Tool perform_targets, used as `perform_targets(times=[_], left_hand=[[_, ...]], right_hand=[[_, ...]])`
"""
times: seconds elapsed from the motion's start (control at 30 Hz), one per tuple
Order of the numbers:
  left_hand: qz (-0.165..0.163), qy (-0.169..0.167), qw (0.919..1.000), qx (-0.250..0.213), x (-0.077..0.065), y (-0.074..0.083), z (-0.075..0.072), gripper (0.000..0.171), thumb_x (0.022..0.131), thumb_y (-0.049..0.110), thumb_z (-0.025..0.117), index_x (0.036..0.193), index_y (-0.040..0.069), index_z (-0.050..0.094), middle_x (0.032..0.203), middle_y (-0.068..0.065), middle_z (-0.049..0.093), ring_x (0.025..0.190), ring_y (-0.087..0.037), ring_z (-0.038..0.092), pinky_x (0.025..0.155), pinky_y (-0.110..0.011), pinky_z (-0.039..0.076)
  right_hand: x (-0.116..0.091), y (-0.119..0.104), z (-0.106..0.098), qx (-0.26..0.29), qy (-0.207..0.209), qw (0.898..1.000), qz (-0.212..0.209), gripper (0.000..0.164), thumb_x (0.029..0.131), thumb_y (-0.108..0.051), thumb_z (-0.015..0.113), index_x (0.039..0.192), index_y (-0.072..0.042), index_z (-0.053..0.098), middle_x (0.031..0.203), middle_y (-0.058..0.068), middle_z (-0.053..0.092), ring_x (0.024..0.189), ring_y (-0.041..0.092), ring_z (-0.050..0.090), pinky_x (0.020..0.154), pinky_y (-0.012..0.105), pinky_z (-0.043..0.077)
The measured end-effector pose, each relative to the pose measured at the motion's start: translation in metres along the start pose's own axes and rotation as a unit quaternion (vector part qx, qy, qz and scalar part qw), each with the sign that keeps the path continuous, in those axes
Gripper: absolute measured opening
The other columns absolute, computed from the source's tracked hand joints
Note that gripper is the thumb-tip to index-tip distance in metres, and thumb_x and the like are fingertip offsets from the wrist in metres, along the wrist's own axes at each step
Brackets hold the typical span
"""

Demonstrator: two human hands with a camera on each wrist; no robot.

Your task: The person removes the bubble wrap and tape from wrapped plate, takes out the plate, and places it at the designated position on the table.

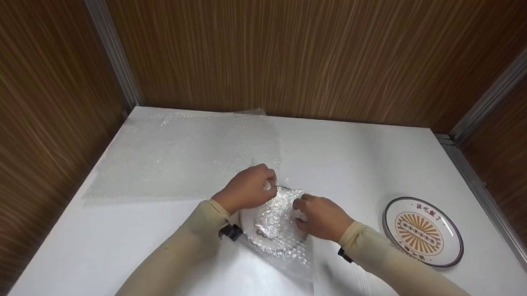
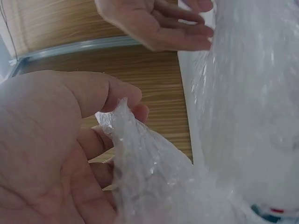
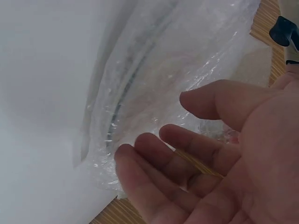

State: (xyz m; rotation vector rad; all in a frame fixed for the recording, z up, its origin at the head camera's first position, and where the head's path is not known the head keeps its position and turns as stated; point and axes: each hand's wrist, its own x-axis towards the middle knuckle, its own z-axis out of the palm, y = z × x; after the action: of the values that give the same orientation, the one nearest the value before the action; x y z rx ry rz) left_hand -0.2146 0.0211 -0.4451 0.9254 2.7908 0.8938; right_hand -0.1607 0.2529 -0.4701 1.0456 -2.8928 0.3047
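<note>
A plate (image 1: 247, 225) lies at the front middle of the white table, with bubble wrap (image 1: 280, 213) folded over much of it. My left hand (image 1: 252, 187) pinches a corner of that wrap between thumb and forefinger, as the left wrist view shows at the raised tip of the bubble wrap (image 2: 145, 154). On the plate's right side, my right hand (image 1: 325, 216) is at the wrap with relaxed, slightly bent fingers. In the right wrist view, a gap separates its thumb from its fingers (image 3: 170, 149), and the dark plate rim shows through the film.
A second plate (image 1: 420, 232), with an orange sunburst print and dark rim, lies uncovered at the right. Flat bubble wrap sheets (image 1: 187, 156) cover the table's back left. Wood-grain panels (image 1: 294, 51) enclose the table (image 1: 352, 160) at the back and sides.
</note>
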Motion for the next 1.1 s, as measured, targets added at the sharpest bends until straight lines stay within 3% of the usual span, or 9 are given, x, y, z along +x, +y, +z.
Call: perform_targets(times=[0.37, 0.53, 0.7, 0.8, 0.93, 1.1], left_hand=[[-0.046, 0.041, 0.9969, -0.049, -0.015, -0.018, -0.028, 0.02, 0.103, 0.02, 0.056, 0.098, 0.012, 0.074, 0.098, 0.0, 0.066, 0.086, -0.017, 0.06, 0.081, -0.037, 0.053], [-0.077, 0.076, 0.9918, -0.068, -0.02, -0.031, -0.038, 0.031, 0.108, 0.024, 0.049, 0.111, 0.01, 0.076, 0.112, -0.006, 0.072, 0.108, -0.022, 0.066, 0.096, -0.041, 0.053], [-0.104, 0.112, 0.9826, -0.105, -0.027, -0.051, -0.046, 0.038, 0.11, 0.028, 0.045, 0.132, 0.009, 0.07, 0.131, -0.011, 0.066, 0.126, -0.028, 0.061, 0.106, -0.047, 0.048], [-0.127, 0.137, 0.975, -0.12, -0.031, -0.065, -0.05, 0.041, 0.111, 0.032, 0.043, 0.138, 0.012, 0.066, 0.134, -0.012, 0.063, 0.125, -0.029, 0.059, 0.105, -0.047, 0.049], [-0.169, 0.165, 0.9643, -0.119, -0.038, -0.084, -0.055, 0.04, 0.111, 0.033, 0.046, 0.137, 0.012, 0.067, 0.126, -0.011, 0.063, 0.115, -0.026, 0.061, 0.098, -0.045, 0.051], [-0.213, 0.176, 0.9543, -0.114, -0.045, -0.105, -0.061, 0.032, 0.108, 0.026, 0.054, 0.129, 0.008, 0.07, 0.119, -0.01, 0.068, 0.107, -0.025, 0.062, 0.091, -0.042, 0.053]], right_hand=[[-0.003, -0.003, 0.005, -0.027, 0.03, 0.999, 0.001, 0.014, 0.085, -0.01, 0.076, 0.096, -0.003, 0.07, 0.087, 0.007, 0.059, 0.073, 0.025, 0.058, 0.061, 0.04, 0.055], [-0.002, -0.004, 0.007, -0.042, 0.028, 0.999, -0.003, 0.012, 0.085, -0.009, 0.074, 0.092, -0.003, 0.067, 0.081, 0.006, 0.057, 0.066, 0.023, 0.056, 0.055, 0.038, 0.053], [-0.003, -0.006, 0.007, -0.032, 0.026, 0.999, 0.001, 0.014, 0.086, -0.013, 0.075, 0.092, -0.003, 0.067, 0.081, 0.007, 0.057, 0.066, 0.022, 0.055, 0.056, 0.038, 0.053], [-0.002, -0.007, 0.007, -0.022, 0.027, 0.999, 0.008, 0.023, 0.087, -0.018, 0.077, 0.1, -0.001, 0.068, 0.091, 0.01, 0.06, 0.075, 0.026, 0.059, 0.062, 0.04, 0.056], [0.0, -0.008, 0.007, -0.01, 0.018, 1.0, 0.02, 0.045, 0.085, -0.02, 0.082, 0.119, 0.003, 0.062, 0.11, 0.015, 0.062, 0.099, 0.033, 0.065, 0.075, 0.044, 0.06], [0.002, -0.009, 0.007, 0.005, 0.002, 1.0, 0.015, 0.061, 0.084, -0.017, 0.084, 0.136, 0.002, 0.057, 0.134, 0.023, 0.057, 0.125, 0.041, 0.058, 0.086, 0.048, 0.059]])
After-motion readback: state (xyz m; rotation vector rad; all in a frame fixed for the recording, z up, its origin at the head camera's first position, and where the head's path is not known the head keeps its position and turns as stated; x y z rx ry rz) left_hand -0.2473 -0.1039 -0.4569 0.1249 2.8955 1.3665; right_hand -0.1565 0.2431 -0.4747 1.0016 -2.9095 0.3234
